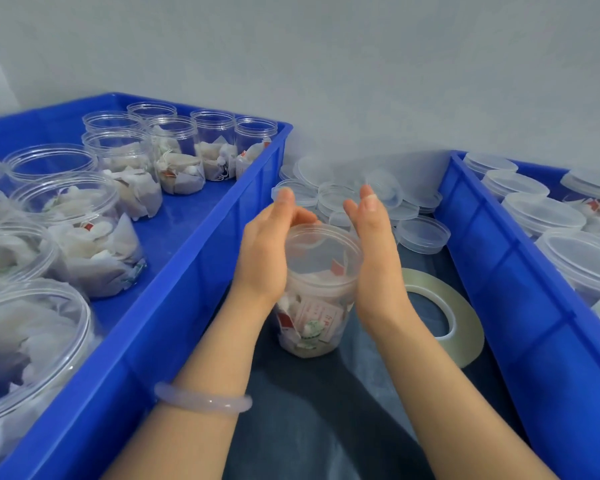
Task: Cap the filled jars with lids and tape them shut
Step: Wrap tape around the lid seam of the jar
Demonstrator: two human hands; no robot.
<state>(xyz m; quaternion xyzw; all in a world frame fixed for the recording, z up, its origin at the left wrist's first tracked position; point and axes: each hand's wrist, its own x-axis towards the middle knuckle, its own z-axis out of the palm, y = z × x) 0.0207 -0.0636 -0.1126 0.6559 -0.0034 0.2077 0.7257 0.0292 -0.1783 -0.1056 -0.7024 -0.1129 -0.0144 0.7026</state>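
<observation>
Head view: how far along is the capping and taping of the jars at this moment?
Done: capped jars stand in the right crate; tape on them cannot be seen. In hand: left hand and right hand press a lid on the middle jar. Left: taping it, the tape roll lies beside it, and the open jars in the left crate.
</observation>
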